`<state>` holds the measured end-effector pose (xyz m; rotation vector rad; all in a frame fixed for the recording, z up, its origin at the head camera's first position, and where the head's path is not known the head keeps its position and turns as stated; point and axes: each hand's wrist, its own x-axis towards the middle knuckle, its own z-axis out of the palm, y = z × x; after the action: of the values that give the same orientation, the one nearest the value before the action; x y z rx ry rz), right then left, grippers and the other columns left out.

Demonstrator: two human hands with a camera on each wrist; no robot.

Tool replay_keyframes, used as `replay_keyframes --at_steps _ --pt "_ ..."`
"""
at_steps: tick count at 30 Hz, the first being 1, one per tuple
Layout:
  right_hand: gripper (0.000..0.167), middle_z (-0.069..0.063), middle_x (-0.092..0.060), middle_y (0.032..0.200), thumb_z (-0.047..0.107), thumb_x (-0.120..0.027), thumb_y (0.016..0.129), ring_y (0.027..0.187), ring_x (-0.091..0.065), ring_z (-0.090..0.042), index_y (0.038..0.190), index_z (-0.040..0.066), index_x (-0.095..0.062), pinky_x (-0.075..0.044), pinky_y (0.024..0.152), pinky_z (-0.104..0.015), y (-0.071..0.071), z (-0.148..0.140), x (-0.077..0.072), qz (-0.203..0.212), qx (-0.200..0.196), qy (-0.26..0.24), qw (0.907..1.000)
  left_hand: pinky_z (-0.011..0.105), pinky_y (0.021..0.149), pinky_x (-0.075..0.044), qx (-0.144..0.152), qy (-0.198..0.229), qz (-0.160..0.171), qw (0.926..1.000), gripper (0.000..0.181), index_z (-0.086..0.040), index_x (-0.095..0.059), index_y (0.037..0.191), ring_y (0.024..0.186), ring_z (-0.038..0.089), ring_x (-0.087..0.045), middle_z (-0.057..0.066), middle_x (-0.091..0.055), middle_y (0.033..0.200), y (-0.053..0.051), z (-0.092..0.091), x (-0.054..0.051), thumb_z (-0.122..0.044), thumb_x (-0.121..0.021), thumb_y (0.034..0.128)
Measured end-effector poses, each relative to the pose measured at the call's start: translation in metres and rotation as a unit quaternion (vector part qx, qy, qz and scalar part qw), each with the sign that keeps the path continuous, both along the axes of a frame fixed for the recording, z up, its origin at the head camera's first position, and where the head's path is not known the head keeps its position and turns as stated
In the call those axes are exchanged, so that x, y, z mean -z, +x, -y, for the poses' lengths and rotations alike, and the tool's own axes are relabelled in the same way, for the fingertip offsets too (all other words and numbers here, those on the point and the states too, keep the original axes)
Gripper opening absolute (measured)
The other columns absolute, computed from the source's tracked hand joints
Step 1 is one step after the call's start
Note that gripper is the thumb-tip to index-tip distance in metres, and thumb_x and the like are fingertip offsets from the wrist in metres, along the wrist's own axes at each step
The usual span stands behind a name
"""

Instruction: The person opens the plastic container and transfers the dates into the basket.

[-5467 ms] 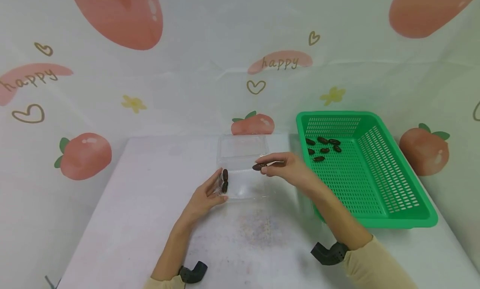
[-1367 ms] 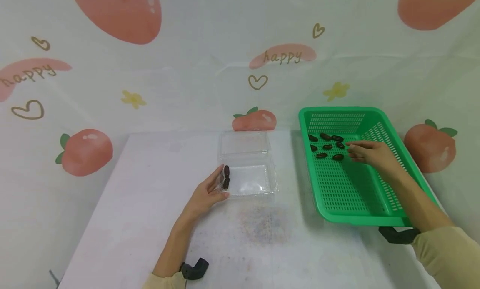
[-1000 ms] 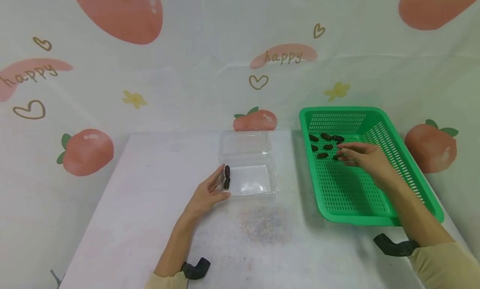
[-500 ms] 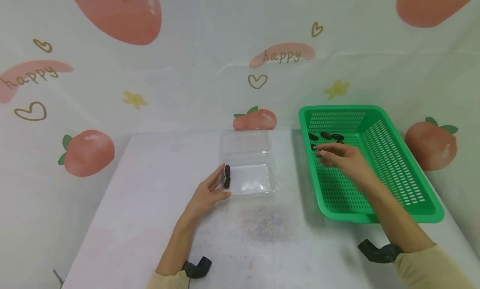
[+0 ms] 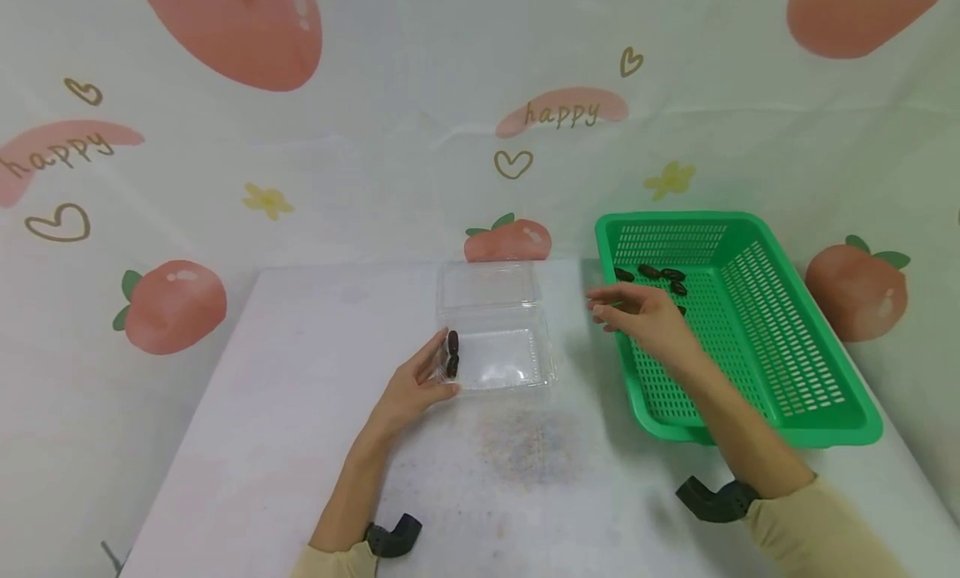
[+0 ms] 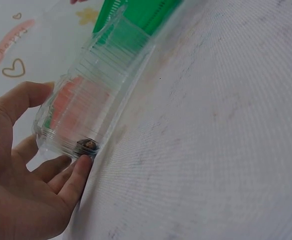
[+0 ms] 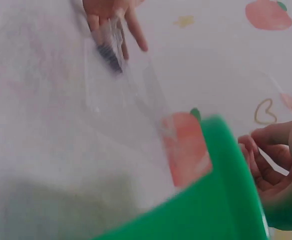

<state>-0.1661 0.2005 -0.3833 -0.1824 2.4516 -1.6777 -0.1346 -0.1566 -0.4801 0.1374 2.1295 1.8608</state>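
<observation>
My left hand (image 5: 411, 388) holds the left end of an open, hinged clear plastic clamshell box (image 5: 502, 361), thumb on the near side and fingers on the far side. Two dark brown dates (image 5: 453, 355) lie end to end along the box's left wall; in the left wrist view a date (image 6: 87, 146) shows through the plastic by the fingertips. Over the left rim of a green basket (image 5: 757, 438) hovers my right hand (image 5: 648, 324), fingers loosely bent, with no date visible between them. Several dates (image 5: 673, 275) lie in the basket; the hand hides part of its floor.
Both box and basket stand on a white table (image 5: 315, 345), which has a stained patch (image 5: 528, 449) in front of the box. The box's raised lid (image 5: 489, 285) lies toward the printed backdrop (image 5: 375, 186) behind.
A date once pinched by my right hand near the box now lies in the basket. That hand has since moved left from the basket's middle to its left rim. My left hand stays put.
</observation>
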Motion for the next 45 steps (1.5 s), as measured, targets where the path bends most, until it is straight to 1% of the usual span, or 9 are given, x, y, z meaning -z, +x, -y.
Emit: replay_keyframes --at_steps 4,12,17,27,34,35,40,42,45 --pt "0.028 -0.017 -0.068 0.117 0.015 -0.066 0.097 0.09 -0.069 -0.013 0.122 0.002 -0.067 -0.058 0.08 -0.028 -0.003 0.016 0.002 -0.006 -0.02 -0.028 0.9994 0.043 0.114 -0.033 -0.001 -0.001 -0.001 1.0 0.088 -0.024 -0.032 0.157 0.149 0.03 -0.021 0.002 -0.021 0.164 0.0 0.001 0.0 -0.004 -0.077 0.0837" --pt "0.024 -0.012 -0.07 0.11 0.012 -0.067 0.095 0.09 -0.07 -0.019 0.119 0.005 -0.07 -0.059 0.084 -0.037 -0.004 0.047 0.007 0.005 -0.056 -0.063 0.9964 0.043 0.115 -0.033 -0.001 0.0 -0.002 1.0 0.088 -0.024 -0.033 0.157 0.149 0.031 -0.021 0.002 -0.021 0.163 0.001 0.0 0.0 -0.004 -0.077 0.0832" --pt "0.022 -0.01 -0.071 0.107 0.01 -0.067 0.095 0.089 -0.071 -0.019 0.116 0.007 -0.071 -0.058 0.085 -0.042 -0.003 0.062 0.009 -0.003 -0.067 -0.056 0.9962 0.043 0.115 -0.033 0.005 -0.005 -0.004 1.0 0.088 -0.024 -0.032 0.157 0.149 0.032 -0.021 0.003 -0.021 0.163 0.0 0.001 0.001 -0.005 -0.077 0.0839" --pt "0.02 0.001 -0.073 0.101 0.011 -0.069 0.093 0.087 -0.07 -0.019 0.111 0.015 -0.074 -0.057 0.079 -0.034 0.0 0.11 0.017 -0.03 -0.099 -0.001 0.9946 0.045 0.115 -0.033 -0.001 -0.016 0.01 0.9998 0.087 -0.026 -0.032 0.157 0.149 0.03 -0.022 0.0 -0.023 0.163 0.001 0.005 -0.001 -0.009 -0.078 0.0843" --pt "0.022 -0.007 -0.073 0.103 0.006 -0.067 0.091 0.093 -0.07 -0.032 0.111 0.012 -0.074 -0.057 0.077 -0.032 -0.002 0.128 0.033 -0.016 -0.091 -0.011 0.9957 0.042 0.115 -0.034 0.009 -0.006 -0.003 0.9999 0.086 -0.024 -0.032 0.157 0.148 0.027 -0.023 -0.003 -0.025 0.162 0.001 0.001 -0.006 -0.009 -0.078 0.0854" --pt "0.022 -0.01 -0.073 0.104 0.006 -0.067 0.091 0.093 -0.07 -0.031 0.112 0.011 -0.074 -0.057 0.077 -0.032 -0.004 0.13 0.036 -0.013 -0.09 -0.014 0.9958 0.042 0.115 -0.034 0.012 -0.006 -0.003 0.9999 0.086 -0.023 -0.031 0.157 0.148 0.028 -0.023 -0.002 -0.025 0.162 0.002 0.0 -0.01 -0.009 -0.077 0.086" --pt "0.026 -0.018 -0.071 0.108 0.003 -0.066 0.091 0.092 -0.071 -0.025 0.116 0.002 -0.071 -0.058 0.081 -0.033 -0.013 0.134 0.053 -0.001 -0.102 -0.023 0.9946 0.041 0.115 -0.034 0.014 -0.012 0.0 0.9998 0.085 -0.025 -0.032 0.157 0.148 0.028 -0.024 -0.001 -0.024 0.162 0.001 -0.001 -0.01 -0.01 -0.077 0.0863" --pt "0.027 -0.018 -0.072 0.108 0.002 -0.066 0.09 0.09 -0.07 -0.022 0.116 0.0 -0.071 -0.058 0.081 -0.032 -0.017 0.137 0.06 0.001 -0.107 -0.022 0.994 0.04 0.114 -0.035 0.014 -0.013 -0.006 0.9998 0.086 -0.029 -0.033 0.156 0.148 0.027 -0.025 -0.002 -0.025 0.162 -0.001 0.001 -0.002 -0.012 -0.078 0.0854" --pt "0.026 -0.015 -0.072 0.103 0.001 -0.066 0.089 0.088 -0.07 -0.02 0.114 0.0 -0.072 -0.058 0.077 -0.029 -0.022 0.141 0.069 0.01 -0.113 -0.015 0.9935 0.041 0.114 -0.035 0.013 -0.01 -0.006 0.9999 0.086 -0.029 -0.033 0.156 0.148 0.027 -0.025 -0.003 -0.025 0.162 0.0 0.001 -0.002 -0.011 -0.078 0.0851"
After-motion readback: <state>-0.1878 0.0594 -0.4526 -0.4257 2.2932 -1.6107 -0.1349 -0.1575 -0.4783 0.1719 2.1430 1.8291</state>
